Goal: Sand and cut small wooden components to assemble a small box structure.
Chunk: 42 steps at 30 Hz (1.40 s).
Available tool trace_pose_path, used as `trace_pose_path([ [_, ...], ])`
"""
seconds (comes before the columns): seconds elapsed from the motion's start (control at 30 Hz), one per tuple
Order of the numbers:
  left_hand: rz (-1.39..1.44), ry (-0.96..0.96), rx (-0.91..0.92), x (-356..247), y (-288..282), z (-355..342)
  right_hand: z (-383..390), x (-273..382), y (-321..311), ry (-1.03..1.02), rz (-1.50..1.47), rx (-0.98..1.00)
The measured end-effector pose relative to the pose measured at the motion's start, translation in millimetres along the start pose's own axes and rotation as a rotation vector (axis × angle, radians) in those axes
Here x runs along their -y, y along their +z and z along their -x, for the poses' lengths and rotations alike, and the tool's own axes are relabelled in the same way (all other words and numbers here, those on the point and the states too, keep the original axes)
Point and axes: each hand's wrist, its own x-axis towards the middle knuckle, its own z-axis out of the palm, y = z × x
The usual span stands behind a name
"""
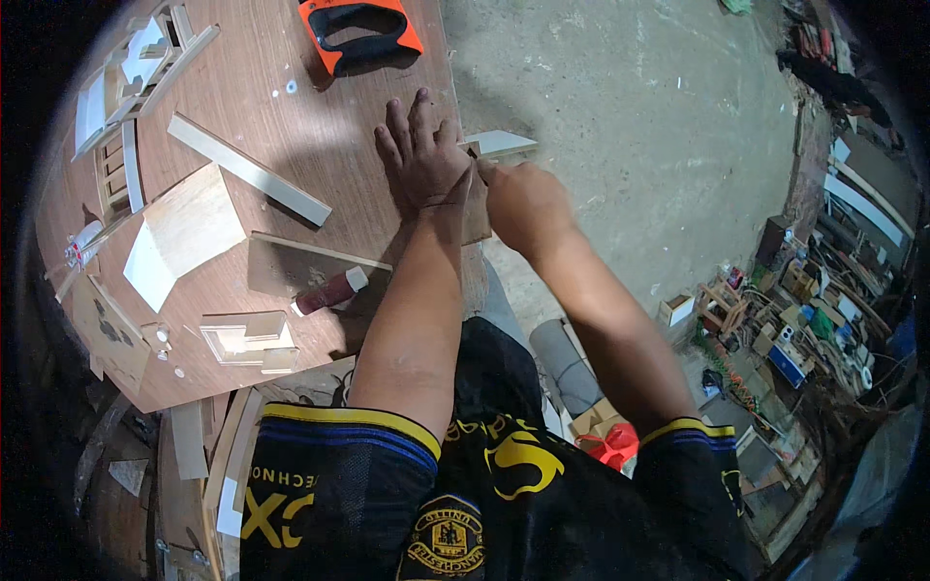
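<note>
My left hand [423,160] lies flat near the table's right edge, fingers spread and pointing away from me. Beneath its heel is a brown wooden piece [477,218] along that edge. My right hand [531,205], slightly blurred, is closed just past the edge, its knuckles close to the left wrist. A small part of something shows at its thumb side, but the fist hides what it is. Beyond both hands, a thin pale strip with a pointed end [502,142] juts out over the floor.
An orange-and-black tool handle [415,39] lies at the table's far end. On the wooden table [281,48] are a pale wood strip [250,169], a folded pale panel [199,221], a dark red bottle [331,290] and a small frame [218,339]. Clutter [804,339] covers the floor at right.
</note>
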Motion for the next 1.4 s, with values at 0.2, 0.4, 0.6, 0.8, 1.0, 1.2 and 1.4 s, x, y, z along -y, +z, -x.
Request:
trace_pose_path([
  [0.2, 0.033, 0.018, 0.086, -6.1, -2.9, -0.3, -13.5, -8.1, 15.9, 0.004, 0.022, -0.070],
  [0.4, 0.045, -0.007, 0.085, -4.9, -7.3, -6.9, -6.6, -7.8, 3.4, -0.104, 0.048, -0.050],
  [0.6, 0.039, 0.012, 0.013, -3.6, 0.6, 0.8, -13.0, -13.0, -1.3, -0.149, 0.054, 0.010],
  [0.8, -0.002, 0.001, -0.044, -1.6, 7.2, -3.8, -25.2, -8.5, 4.6, -0.090, 0.075, -0.054],
  [1.0, 0.143, 0.002, 0.068, -6.1, -1.8, 0.2, -24.0, -7.5, 7.6, -0.089, 0.084, -0.068],
  [1.2, 0.050, 0.023, 0.085, -3.4, -4.4, -6.0, -23.0, -12.3, -10.0, -0.151, 0.083, -0.034],
  [1.4, 0.084, -0.007, 0.000, -3.1, 3.2, -0.5, -30.3, -12.4, 4.1, -0.122, 0.076, -0.019],
])
